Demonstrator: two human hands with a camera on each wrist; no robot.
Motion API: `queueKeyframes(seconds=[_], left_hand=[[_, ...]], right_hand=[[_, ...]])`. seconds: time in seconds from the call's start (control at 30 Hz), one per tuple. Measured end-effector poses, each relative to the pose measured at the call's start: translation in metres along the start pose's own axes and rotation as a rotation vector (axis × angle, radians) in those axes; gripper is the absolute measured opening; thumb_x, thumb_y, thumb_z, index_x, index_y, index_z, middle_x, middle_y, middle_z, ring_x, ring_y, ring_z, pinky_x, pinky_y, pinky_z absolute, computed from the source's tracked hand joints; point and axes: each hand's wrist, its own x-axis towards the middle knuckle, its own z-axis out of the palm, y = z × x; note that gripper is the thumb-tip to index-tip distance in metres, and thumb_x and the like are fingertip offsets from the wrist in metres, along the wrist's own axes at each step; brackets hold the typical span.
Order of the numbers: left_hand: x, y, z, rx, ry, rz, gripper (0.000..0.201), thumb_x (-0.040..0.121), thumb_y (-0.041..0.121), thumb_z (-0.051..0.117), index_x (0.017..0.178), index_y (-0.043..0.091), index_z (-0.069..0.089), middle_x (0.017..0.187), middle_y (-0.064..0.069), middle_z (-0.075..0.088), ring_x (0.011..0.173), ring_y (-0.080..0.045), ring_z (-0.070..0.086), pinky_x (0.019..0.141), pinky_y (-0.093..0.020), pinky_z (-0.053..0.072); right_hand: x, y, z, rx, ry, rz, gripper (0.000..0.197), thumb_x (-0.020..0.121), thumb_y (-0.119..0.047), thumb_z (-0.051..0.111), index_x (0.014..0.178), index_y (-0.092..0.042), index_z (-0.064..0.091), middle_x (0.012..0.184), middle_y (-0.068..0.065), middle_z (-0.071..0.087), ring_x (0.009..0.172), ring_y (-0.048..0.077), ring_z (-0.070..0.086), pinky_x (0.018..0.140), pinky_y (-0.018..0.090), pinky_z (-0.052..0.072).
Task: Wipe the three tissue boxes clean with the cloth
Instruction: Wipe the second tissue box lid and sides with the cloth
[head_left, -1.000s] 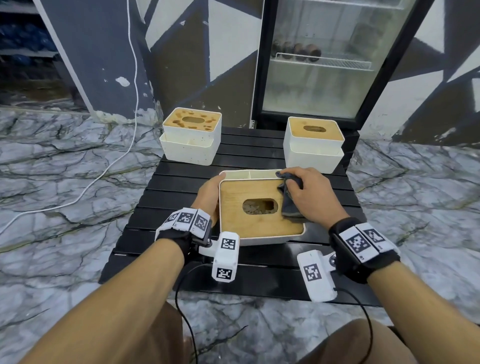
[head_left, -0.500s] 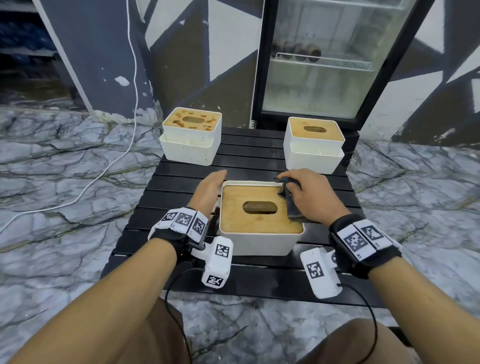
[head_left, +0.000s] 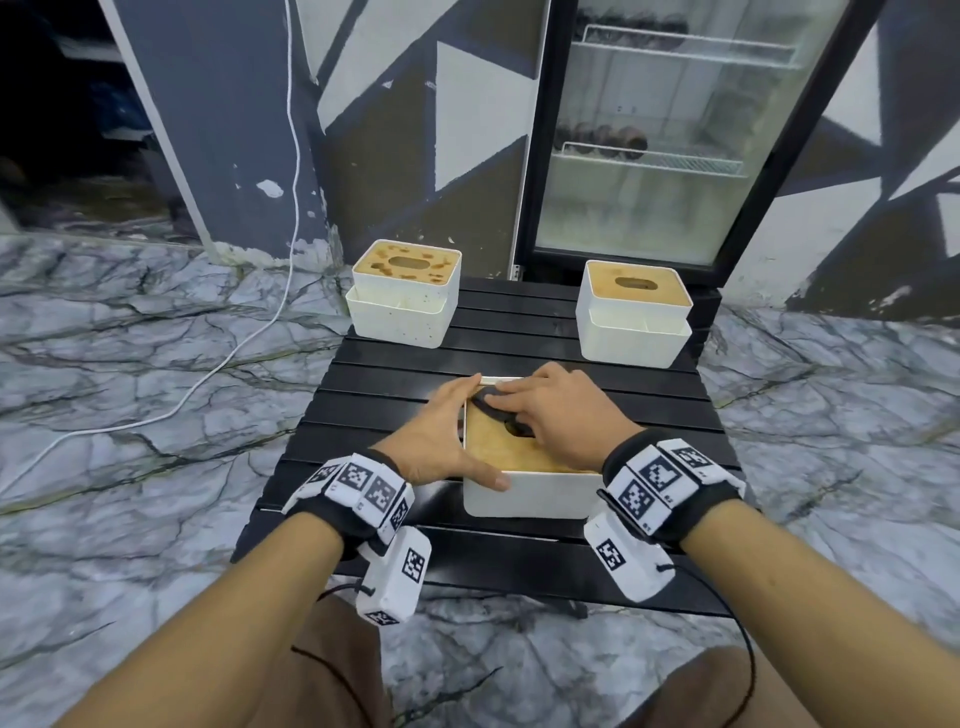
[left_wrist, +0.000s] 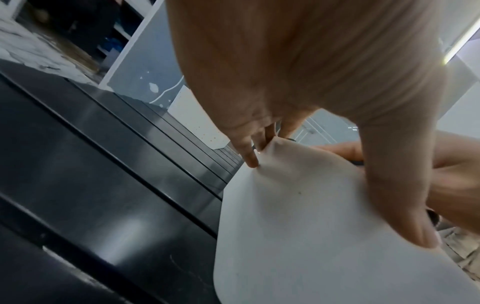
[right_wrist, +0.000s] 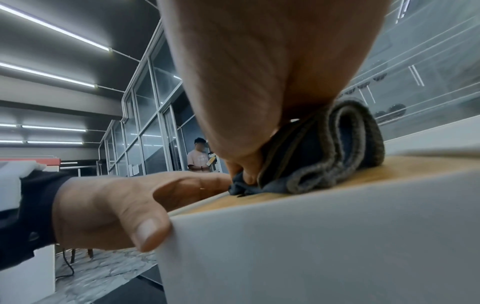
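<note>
The near tissue box (head_left: 530, 496), white with a wooden lid (head_left: 501, 449), stands flat on the black slatted table (head_left: 519, 364). My left hand (head_left: 447, 431) holds its left front corner, fingers along the side and thumb on the front face (left_wrist: 285, 226). My right hand (head_left: 550, 410) grips a folded dark grey cloth (head_left: 488, 402) and presses it on the lid's far left part, partly hiding the slot. In the right wrist view the cloth (right_wrist: 324, 148) is bunched under my fingers. A stained box (head_left: 405, 291) stands far left and another box (head_left: 636, 312) far right.
A glass-door fridge (head_left: 649, 130) stands right behind the table. A white cable (head_left: 234, 353) trails over the marble floor on the left. Bare table slats lie between the near box and the two far ones. A person (right_wrist: 198, 156) stands far off.
The near box, tipped toward me a second ago, now stands flat. My right hand has slid the cloth from the lid's right side to its far left. My left thumb moved onto the front face.
</note>
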Motion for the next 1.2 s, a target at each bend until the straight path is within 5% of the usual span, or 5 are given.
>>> queueKeyframes(seconds=[0.23, 0.57, 0.8, 1.0, 1.2], left_hand=[[-0.001, 0.004, 0.000, -0.022, 0.038, -0.003, 0.129, 0.055, 0.024, 0.098, 0.157, 0.022, 0.019, 0.154, 0.006, 0.027, 0.130, -0.013, 0.039, 0.111, -0.032, 0.038], [-0.004, 0.006, 0.000, -0.008, 0.037, -0.012, 0.128, 0.055, 0.024, 0.097, 0.157, 0.023, 0.020, 0.155, 0.005, 0.028, 0.128, -0.007, 0.034, 0.108, -0.026, 0.031], [-0.001, 0.006, -0.002, 0.007, -0.048, -0.006, 0.122, 0.064, 0.025, 0.093, 0.158, 0.022, 0.016, 0.151, 0.009, 0.024, 0.129, -0.007, 0.033, 0.104, -0.023, 0.032], [0.009, -0.001, -0.011, -0.339, -0.020, -0.056, 0.052, 0.104, 0.020, 0.049, 0.153, 0.020, 0.034, 0.155, -0.002, 0.039, 0.141, -0.019, 0.038, 0.119, -0.034, 0.028], [0.014, -0.007, -0.009, -0.272, 0.063, -0.032, 0.046, 0.102, 0.013, 0.052, 0.147, 0.017, 0.045, 0.139, -0.007, 0.057, 0.130, -0.023, 0.054, 0.114, -0.036, 0.039]], right_hand=[[-0.014, 0.012, -0.004, -0.006, -0.050, 0.171, 0.041, 0.097, -0.019, 0.042, 0.135, -0.033, 0.046, 0.141, -0.004, 0.046, 0.117, 0.025, 0.041, 0.090, 0.042, 0.039], [-0.034, 0.021, -0.006, 0.020, -0.044, 0.395, 0.026, 0.092, -0.011, 0.046, 0.114, -0.016, 0.058, 0.110, 0.010, 0.056, 0.102, 0.030, 0.046, 0.083, 0.039, 0.044], [-0.033, 0.033, -0.026, 0.230, 0.097, 0.531, 0.033, 0.089, -0.004, 0.045, 0.113, -0.011, 0.066, 0.110, 0.015, 0.065, 0.103, 0.032, 0.057, 0.088, 0.037, 0.049], [-0.023, -0.001, -0.032, 0.323, 0.084, 0.254, 0.038, 0.090, -0.008, 0.045, 0.116, -0.026, 0.066, 0.113, 0.004, 0.064, 0.102, 0.025, 0.058, 0.090, 0.036, 0.049], [-0.011, -0.040, 0.013, 0.143, 0.069, 0.110, 0.035, 0.085, -0.012, 0.044, 0.112, -0.025, 0.063, 0.118, -0.003, 0.062, 0.098, 0.027, 0.051, 0.085, 0.040, 0.045]])
